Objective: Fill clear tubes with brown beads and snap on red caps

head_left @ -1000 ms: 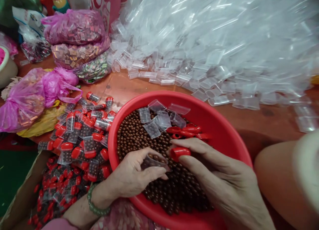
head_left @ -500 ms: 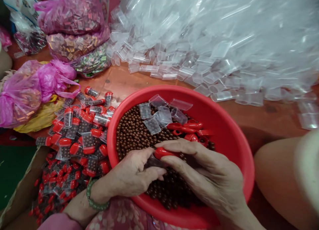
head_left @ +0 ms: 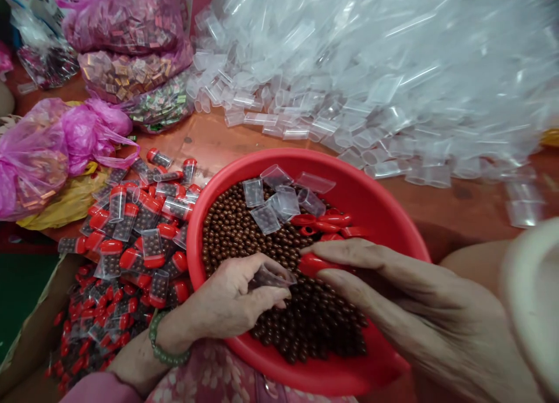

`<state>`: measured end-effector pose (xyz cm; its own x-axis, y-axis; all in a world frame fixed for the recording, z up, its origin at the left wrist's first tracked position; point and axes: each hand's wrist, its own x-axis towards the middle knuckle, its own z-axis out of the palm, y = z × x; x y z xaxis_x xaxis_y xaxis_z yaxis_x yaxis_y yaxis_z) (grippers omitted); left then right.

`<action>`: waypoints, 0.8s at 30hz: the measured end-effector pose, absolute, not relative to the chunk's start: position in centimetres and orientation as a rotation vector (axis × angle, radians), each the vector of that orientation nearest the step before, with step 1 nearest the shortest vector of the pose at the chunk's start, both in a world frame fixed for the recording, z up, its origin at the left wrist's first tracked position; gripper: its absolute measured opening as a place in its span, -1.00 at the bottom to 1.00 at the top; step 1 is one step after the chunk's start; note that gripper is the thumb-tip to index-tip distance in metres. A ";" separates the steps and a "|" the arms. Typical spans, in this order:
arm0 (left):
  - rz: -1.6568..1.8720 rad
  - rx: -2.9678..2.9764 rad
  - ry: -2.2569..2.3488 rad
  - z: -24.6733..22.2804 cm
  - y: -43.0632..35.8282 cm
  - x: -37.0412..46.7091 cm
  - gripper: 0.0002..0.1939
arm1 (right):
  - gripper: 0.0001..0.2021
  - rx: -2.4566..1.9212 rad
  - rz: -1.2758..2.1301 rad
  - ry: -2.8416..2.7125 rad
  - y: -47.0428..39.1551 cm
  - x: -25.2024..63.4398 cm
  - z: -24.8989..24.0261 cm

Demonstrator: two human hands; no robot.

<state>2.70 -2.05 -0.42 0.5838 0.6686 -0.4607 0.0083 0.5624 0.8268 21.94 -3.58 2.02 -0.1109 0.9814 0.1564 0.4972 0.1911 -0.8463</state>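
Note:
My left hand [head_left: 231, 298], with a green bead bracelet at the wrist, is closed around a clear plastic tube [head_left: 273, 278]. The tube's open end faces right, and dark contents show through its wall. Between the thumb and fingers of my right hand [head_left: 393, 280] is a red plastic cap [head_left: 317, 264], a short way right of the tube and apart from it. Both hands are over a red basin [head_left: 384, 205] of small brown balls [head_left: 231, 222]. Several empty clear tubes [head_left: 286, 202] and more red caps [head_left: 334, 219] lie on the balls.
A big heap of clear tubes [head_left: 349, 100] covers the back of the reddish table. Filled, red-capped tubes [head_left: 148, 216] pile up left of the basin, with more in a box [head_left: 96, 327] below. Pink bags [head_left: 126, 24] of small wrapped pieces stand at the back left.
My right hand has moved right with the red cap, away from the tube it was touching or very near. The tube's open end now shows. My left hand has barely moved.

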 end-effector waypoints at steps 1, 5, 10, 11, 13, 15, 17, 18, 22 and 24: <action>0.458 0.878 0.867 -0.4 -2.0 2.7 -0.89 | -0.87 -1.412 0.846 -1.698 -3.6 21.6 2.0; 0.513 0.711 0.803 -0.6 -2.0 2.6 -0.75 | -0.84 -1.482 0.925 -1.505 -3.6 20.4 1.7; 0.544 0.576 0.627 -1.3 -1.9 2.2 -0.63 | -0.88 -1.514 1.072 -1.281 -3.0 19.2 1.5; 0.547 0.563 0.594 -1.5 -1.9 2.1 -0.63 | -0.89 -1.492 1.105 -1.276 -2.9 18.9 1.5; 0.551 0.540 0.536 -1.9 -2.0 2.0 -0.67 | -0.90 -1.442 1.163 -1.283 -2.6 18.5 1.6; 0.552 0.531 0.499 -2.3 -2.0 1.9 -0.72 | -0.91 -1.402 1.200 -1.294 -2.6 18.2 1.5; 0.549 0.538 0.490 -2.5 -2.1 1.9 -0.75 | -0.92 -1.392 1.215 -1.309 -2.7 18.2 1.2; 0.550 0.544 0.487 -2.6 -2.2 1.9 -0.75 | -0.93 -1.393 1.210 -1.324 -2.8 18.3 1.1; 0.551 0.515 0.443 -2.7 -2.3 1.7 -0.72 | -0.93 -1.397 1.161 -1.431 -3.1 18.9 0.5; 0.533 0.469 0.442 -2.7 -2.3 1.6 -0.69 | -0.93 -1.396 1.150 -1.463 -3.1 19.2 0.3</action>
